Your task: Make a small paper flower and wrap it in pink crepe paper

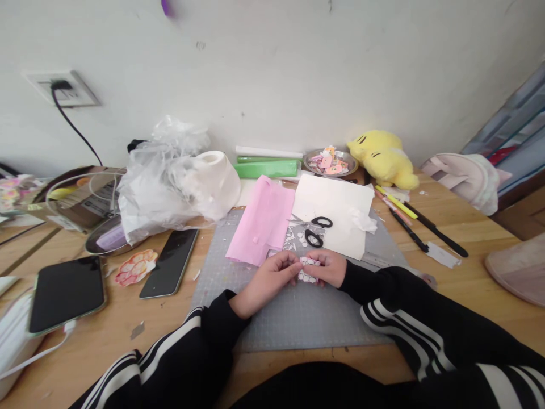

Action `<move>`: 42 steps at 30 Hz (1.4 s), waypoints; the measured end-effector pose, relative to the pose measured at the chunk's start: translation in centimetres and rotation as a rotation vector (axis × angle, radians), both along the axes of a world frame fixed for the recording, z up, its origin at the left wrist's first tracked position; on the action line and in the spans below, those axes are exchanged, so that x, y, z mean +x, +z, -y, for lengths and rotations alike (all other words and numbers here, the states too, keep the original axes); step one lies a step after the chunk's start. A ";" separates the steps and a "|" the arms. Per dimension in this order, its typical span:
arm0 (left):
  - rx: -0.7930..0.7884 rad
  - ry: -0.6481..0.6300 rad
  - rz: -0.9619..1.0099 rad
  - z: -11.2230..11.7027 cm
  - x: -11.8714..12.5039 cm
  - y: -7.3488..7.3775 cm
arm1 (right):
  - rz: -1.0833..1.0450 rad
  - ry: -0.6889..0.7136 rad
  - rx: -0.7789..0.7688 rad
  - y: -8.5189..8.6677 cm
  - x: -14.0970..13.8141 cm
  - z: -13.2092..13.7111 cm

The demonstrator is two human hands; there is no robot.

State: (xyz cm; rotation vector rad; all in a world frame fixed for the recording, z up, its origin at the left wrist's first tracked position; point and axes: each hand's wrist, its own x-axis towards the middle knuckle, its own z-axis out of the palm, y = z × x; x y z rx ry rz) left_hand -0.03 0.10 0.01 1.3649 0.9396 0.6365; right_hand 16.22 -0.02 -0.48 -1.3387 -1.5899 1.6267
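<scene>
Fingers (pixel 288 266) of the left hand (pixel 266 281) and right hand (pixel 330 267) pinch one small paper cutout (pixel 308 272), mostly hidden, above the grey mat (pixel 298 318) on the tabletop (pixel 468 272). One pair of scissors (pixel 315 229) lies beyond; two phones (pixel 170 262) lie left.

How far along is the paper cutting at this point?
Done: the scissors lie set down beside small cut scraps on the mat. In hand: the left hand and right hand pinch a small patterned cut-out between them. Left, seemingly: the pink sheet and white sheet look largely whole.
</scene>
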 end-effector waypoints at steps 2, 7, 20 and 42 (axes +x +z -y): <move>0.023 -0.004 -0.028 0.0 0.0 0.1 | -0.003 0.008 0.012 0.1 0.0 0.0; 0.076 -0.022 -0.086 0.1 0.0 0.1 | 0.029 0.016 0.025 0.2 -0.1 0.1; 0.037 0.011 -0.007 0.1 0.0 0.3 | 0.004 -0.034 0.004 -0.3 -0.2 -0.1; -0.046 0.017 0.087 0.0 0.1 -0.2 | -0.004 0.023 0.009 -0.2 0.0 0.0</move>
